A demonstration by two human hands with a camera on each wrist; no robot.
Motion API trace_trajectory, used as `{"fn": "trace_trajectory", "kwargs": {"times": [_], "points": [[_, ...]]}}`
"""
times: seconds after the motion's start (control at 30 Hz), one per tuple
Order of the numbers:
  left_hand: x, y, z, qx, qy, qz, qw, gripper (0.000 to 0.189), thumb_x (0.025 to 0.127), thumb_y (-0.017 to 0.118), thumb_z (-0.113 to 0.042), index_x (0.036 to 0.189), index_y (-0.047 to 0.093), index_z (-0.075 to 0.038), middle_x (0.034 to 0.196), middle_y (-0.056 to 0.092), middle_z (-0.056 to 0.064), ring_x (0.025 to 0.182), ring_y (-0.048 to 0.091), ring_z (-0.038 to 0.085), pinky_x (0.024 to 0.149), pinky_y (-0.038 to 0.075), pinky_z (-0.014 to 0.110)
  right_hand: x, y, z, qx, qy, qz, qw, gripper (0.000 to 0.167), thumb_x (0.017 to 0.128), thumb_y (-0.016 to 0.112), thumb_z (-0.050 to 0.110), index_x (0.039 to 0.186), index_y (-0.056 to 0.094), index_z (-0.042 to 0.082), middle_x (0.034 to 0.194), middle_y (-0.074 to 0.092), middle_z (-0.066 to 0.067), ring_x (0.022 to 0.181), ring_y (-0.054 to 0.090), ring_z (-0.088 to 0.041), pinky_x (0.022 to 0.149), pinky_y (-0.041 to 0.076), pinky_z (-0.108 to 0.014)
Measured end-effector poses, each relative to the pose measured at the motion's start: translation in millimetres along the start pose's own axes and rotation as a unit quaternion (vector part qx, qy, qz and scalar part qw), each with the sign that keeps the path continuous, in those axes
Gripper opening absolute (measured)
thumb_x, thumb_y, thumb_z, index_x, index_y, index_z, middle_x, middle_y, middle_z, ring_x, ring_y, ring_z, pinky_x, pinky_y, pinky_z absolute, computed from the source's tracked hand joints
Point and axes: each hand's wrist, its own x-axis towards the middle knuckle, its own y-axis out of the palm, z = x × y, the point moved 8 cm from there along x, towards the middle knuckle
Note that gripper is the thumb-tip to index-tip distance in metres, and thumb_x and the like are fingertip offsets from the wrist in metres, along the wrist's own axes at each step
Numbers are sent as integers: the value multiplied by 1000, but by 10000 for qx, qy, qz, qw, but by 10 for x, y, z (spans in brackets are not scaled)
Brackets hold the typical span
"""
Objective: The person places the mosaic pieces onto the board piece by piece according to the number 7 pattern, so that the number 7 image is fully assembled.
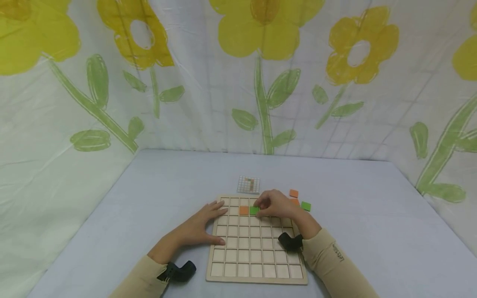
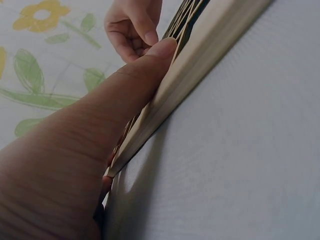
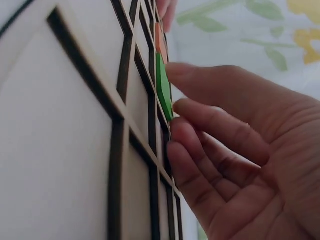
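A wooden grid board (image 1: 231, 269) lies flat in front of me. My left hand (image 1: 199, 223) rests along its left edge with thumb and fingers spread; in the left wrist view the thumb (image 2: 145, 70) lies on the rim. My right hand (image 1: 277, 205) is over the upper part of the board. Its thumb and index finger pinch a green square tile (image 1: 254, 210) at a cell in the second row. Close up, the green tile (image 3: 162, 82) sits at the grid beside an orange tile (image 3: 160, 40). That orange tile (image 1: 244, 210) lies in the cell to its left.
Behind the board lies a small printed grid card (image 1: 248, 184) with a few coloured squares. Loose tiles lie right of the board: an orange tile (image 1: 293, 193), another orange tile (image 1: 295, 202) partly behind the right hand, and a green tile (image 1: 306, 206). A flowered curtain hangs behind the table.
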Motion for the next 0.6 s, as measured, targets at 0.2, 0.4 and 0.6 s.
{"fn": "trace_trajectory", "kwargs": {"times": [0.2,0.4,0.6], "points": [[9,-6,-6,4,39,15,10000,93,65,74,-60,142,40,-21,156,22,-2,145,10,29,115,15,56,-41,-152,-29,261,179,-101,9994,32,81,73,20,107,67,3,105,65,-8,92,61,-17,79,54,-29],[1,-16,-4,17,38,17,10000,93,65,74,-60,142,40,-20,156,22,-1,145,10,30,115,14,56,-93,-254,-79,433,362,-161,9983,34,81,73,23,108,67,3,107,65,-11,95,60,-19,83,53,-33],[-5,-16,-9,-29,48,20,10000,93,64,75,-60,142,41,-20,155,22,-1,145,10,30,115,14,56,-182,-320,-153,379,490,-200,9979,33,82,72,24,108,67,4,107,64,-11,95,59,-20,83,53,-36]]}}
